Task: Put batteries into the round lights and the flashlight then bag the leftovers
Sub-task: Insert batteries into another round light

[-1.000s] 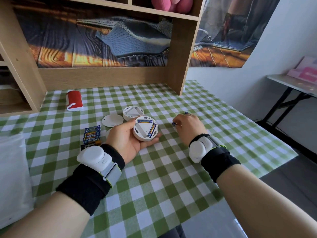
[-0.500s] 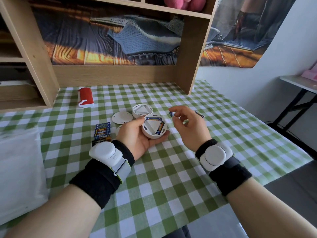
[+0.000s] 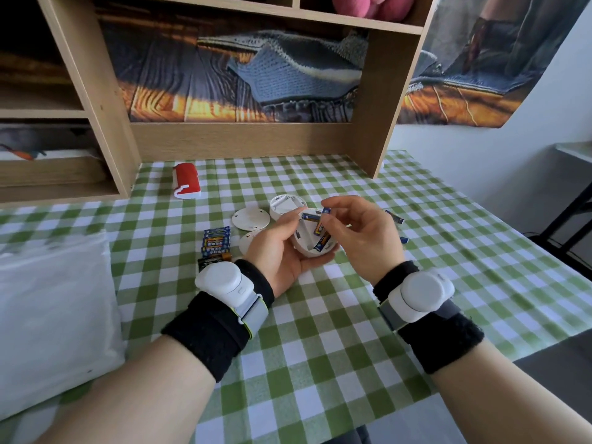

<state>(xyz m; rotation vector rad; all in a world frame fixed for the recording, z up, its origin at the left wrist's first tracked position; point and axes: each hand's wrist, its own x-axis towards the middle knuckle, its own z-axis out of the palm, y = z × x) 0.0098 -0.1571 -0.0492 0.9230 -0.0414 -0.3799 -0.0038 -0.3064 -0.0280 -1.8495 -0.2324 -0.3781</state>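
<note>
My left hand (image 3: pixel 278 251) cradles a white round light (image 3: pixel 309 243), its open back facing up with two blue batteries seated inside. My right hand (image 3: pixel 358 233) pinches a third blue battery (image 3: pixel 322 221) and holds it over the light's compartment. A second open round light (image 3: pixel 283 205) sits on the cloth just behind, with two loose white covers (image 3: pixel 250 218) beside it. A pack of blue batteries (image 3: pixel 217 241) lies to the left. Loose batteries (image 3: pixel 394 216) lie to the right. The red flashlight (image 3: pixel 186 184) rests near the shelf.
A white plastic bag (image 3: pixel 54 309) lies at the left on the green checked tablecloth (image 3: pixel 320 347). A wooden shelf unit (image 3: pixel 243 136) stands along the back. The table's edge runs close on the right, with another table (image 3: pixel 576 155) beyond.
My right hand picked a battery off the cloth at the right and carried it left to the light in my left hand. The view has shifted closer.
</note>
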